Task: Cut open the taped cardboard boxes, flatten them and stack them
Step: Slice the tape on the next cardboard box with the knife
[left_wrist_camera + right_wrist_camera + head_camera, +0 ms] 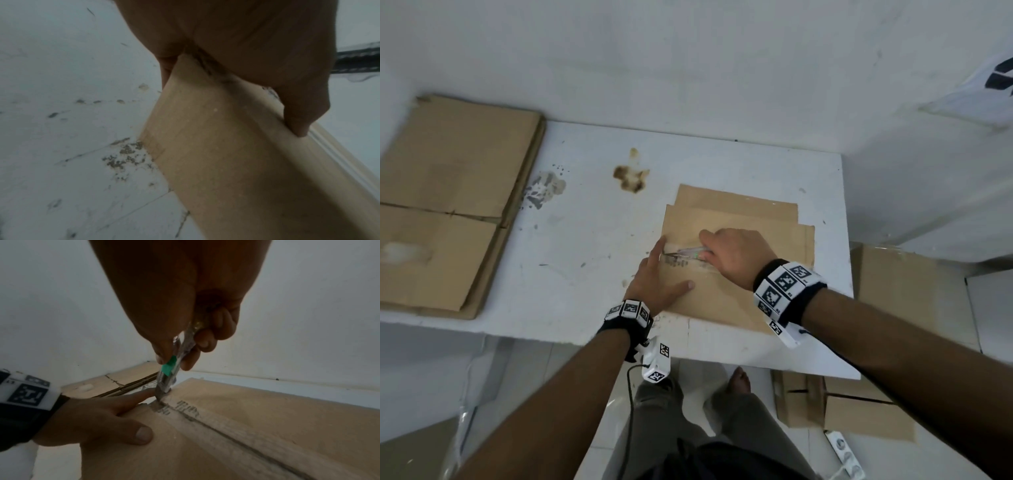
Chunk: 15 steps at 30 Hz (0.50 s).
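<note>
cardboard box (739, 270) lies on the white table (592, 240) mid-cut: the right hand (736, 257) grips a utility knife (167, 378) at the taped seam's left end (blade tip touching), the left hand (657, 277) presses flat-fingered beside it, so next probably finish the slit clear of those fingers.

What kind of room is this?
Probably a bare workroom or storeroom: plain white walls, a stained white table, flattened cardboard stacked on it, and more cardboard boxes waiting on the tiled floor.
</note>
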Available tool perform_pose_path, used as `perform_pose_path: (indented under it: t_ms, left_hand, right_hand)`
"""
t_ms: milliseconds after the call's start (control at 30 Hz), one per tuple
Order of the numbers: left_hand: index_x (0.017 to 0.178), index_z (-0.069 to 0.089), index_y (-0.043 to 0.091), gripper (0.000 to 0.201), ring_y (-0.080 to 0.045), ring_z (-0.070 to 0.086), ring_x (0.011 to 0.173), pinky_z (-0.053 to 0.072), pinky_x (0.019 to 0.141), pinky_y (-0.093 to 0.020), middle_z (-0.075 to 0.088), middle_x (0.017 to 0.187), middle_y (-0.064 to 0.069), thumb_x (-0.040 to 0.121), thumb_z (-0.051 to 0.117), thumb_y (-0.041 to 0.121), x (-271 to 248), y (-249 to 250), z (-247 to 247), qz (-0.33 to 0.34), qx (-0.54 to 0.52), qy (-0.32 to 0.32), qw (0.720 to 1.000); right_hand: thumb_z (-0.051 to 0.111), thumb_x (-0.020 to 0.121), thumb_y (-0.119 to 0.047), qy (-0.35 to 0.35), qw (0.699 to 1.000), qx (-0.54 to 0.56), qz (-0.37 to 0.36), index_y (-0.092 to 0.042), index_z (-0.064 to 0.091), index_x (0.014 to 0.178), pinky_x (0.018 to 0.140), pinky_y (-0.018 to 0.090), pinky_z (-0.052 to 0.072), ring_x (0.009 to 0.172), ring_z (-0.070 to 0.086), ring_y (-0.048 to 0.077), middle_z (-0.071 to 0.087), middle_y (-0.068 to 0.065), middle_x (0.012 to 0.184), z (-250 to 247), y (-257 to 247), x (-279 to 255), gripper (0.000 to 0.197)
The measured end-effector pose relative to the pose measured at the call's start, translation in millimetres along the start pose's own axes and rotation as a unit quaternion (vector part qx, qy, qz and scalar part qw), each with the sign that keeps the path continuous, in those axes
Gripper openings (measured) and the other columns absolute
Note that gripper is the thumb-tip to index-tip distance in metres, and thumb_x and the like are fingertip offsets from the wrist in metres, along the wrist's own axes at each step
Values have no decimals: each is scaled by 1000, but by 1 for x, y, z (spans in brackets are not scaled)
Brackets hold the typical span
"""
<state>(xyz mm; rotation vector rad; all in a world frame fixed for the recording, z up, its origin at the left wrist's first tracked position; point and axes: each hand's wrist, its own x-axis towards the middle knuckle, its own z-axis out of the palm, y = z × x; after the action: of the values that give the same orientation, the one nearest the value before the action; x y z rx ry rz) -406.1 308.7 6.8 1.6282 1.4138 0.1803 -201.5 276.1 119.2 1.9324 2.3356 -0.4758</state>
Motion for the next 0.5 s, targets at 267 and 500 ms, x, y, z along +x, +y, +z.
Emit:
perform_pose_path:
  t_ms: [267, 500]
  left_hand:
    - [150, 2, 62, 115, -33, 56, 126, 46, 100, -47, 50, 150, 0, 67, 81, 66, 2, -5, 2, 16, 39, 17, 999]
    - [150, -1, 63, 115, -33, 57, 126, 49, 100, -48, 48, 152, -2, 66, 77, 72, 4, -8, 4, 21, 56, 23, 998]
  right_hand:
    - [40, 106, -33, -30, 999, -1, 35, -15, 49, 108, 58, 33, 31, 69, 50, 26, 46, 1, 80, 2, 1, -5, 20]
    - [43, 105, -34, -27, 995, 27, 93, -19, 44, 96, 60, 33, 39, 69, 53, 27, 47, 0, 77, 2, 11, -17, 18]
